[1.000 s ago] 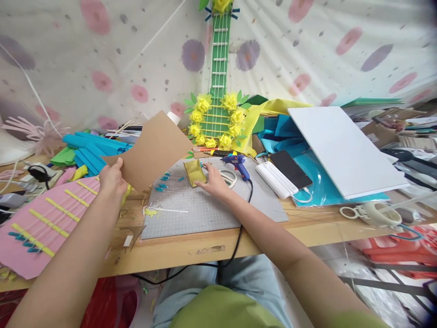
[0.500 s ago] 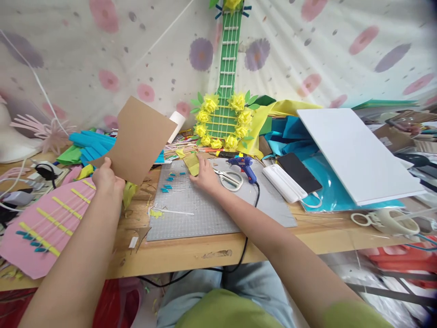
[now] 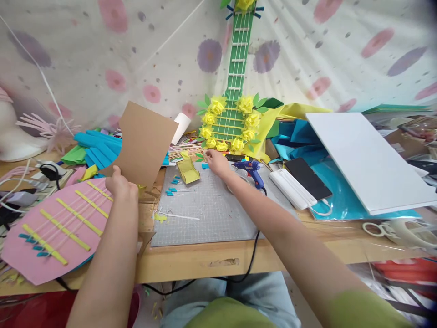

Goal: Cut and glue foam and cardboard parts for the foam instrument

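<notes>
My left hand (image 3: 121,186) grips the lower edge of a brown cardboard sheet (image 3: 145,141) and holds it upright over the table's left side. My right hand (image 3: 215,161) reaches to the far edge of the grey cutting mat (image 3: 211,212). Its fingers are pinched together beside a small blue piece (image 3: 204,166), and what they hold is too small to make out. A folded olive-yellow paper (image 3: 188,171) lies free on the mat just left of that hand. Several small blue pegs (image 3: 172,189) lie scattered nearby.
A green paper guitar with yellow flowers (image 3: 232,123) leans on the cloth wall. A blue glue gun (image 3: 253,170), white power bank (image 3: 292,189), phone (image 3: 307,175) and white board (image 3: 368,159) lie to the right. At the left lies a pink shape with yellow strips (image 3: 58,228).
My right hand let go of the olive-yellow paper and moved farther back toward the guitar. My left hand kept the cardboard, turning it more upright. The view shifted left.
</notes>
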`<state>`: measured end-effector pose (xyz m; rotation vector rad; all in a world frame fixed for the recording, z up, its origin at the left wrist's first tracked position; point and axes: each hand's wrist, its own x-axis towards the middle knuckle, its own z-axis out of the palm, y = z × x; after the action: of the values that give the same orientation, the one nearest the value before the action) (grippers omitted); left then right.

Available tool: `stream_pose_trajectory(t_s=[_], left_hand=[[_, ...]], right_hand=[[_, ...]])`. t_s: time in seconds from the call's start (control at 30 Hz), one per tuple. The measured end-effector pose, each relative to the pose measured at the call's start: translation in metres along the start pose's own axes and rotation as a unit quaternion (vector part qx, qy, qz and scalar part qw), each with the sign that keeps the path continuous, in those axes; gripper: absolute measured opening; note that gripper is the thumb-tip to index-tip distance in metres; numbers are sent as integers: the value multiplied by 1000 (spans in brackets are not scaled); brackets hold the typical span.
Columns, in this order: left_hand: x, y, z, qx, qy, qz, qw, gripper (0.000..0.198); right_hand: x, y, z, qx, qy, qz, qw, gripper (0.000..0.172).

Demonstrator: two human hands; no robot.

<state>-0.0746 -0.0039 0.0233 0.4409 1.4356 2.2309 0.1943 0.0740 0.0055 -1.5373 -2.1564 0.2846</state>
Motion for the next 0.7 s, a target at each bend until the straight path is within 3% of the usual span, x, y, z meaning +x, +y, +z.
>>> stream_pose_trajectory(t_s=[0.07, 0.17, 0.27, 0.37, 0.47, 0.53, 0.6, 0.67, 0.7], left_hand=[[-7, -8, -2, -16, 51, 11, 999, 15], [-12, -19, -9, 2, 76, 29, 997, 10], [-6, -25, -17, 27, 90, 58, 994, 13], [5, -29, -23, 69, 89, 111, 987, 20], [14, -37, -29, 141, 72, 132, 978, 25], [16, -40, -32, 206, 68, 144, 966, 34], [12, -38, -35, 276, 72, 163, 944, 53], [1, -30, -35, 335, 86, 199, 917, 73], [-6, -24, -34, 355, 90, 225, 903, 77]], right_hand=[[16, 12, -5, -100, -57, -49, 992, 32], [31, 21, -4, -184, -138, -108, 967, 36], [38, 24, 0, -190, -145, -122, 963, 30], [42, 24, 1, -118, -95, -79, 985, 25], [42, 22, -2, 113, -7, 37, 993, 20], [37, 18, -5, 312, -3, 106, 944, 14], [28, 13, -9, 471, -49, 143, 869, 11], [16, 8, -13, 556, -98, 157, 810, 14], [9, 6, -15, 574, -112, 160, 795, 16]])
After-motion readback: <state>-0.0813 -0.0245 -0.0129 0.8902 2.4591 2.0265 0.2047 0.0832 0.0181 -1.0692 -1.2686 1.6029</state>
